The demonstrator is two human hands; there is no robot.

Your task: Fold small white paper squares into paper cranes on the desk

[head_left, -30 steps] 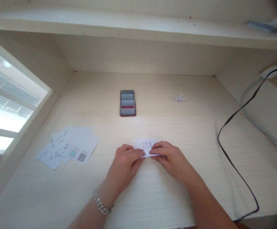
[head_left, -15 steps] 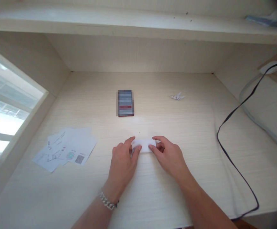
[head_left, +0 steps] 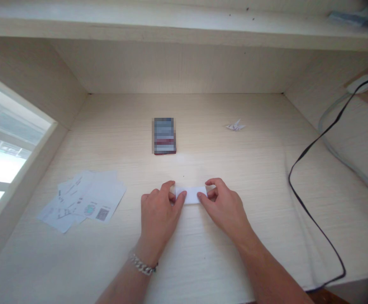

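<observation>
Between my hands lies a small white strip of folded paper (head_left: 192, 195) on the pale desk (head_left: 203, 261). My left hand (head_left: 162, 211) has its thumb pressed on the left end, with the index finger curled at the far left corner. At the right end, my right hand (head_left: 224, 207) presses its thumb on the paper, and its index finger bends just above the far right corner. Both hands are closed around the ends of the strip. Part of each end is hidden by the fingers.
Loose printed paper sheets (head_left: 82, 198) overlap at the left. Behind my hands lie a blurred dark rectangular item (head_left: 164, 136) and a small folded paper crane (head_left: 235, 125). A black cable (head_left: 298, 198) runs down the right side. A shelf (head_left: 184, 33) overhangs the back.
My left index finger has shifted a little to the left, and more of the paper strip shows between the thumbs. The whole view has shifted slightly.
</observation>
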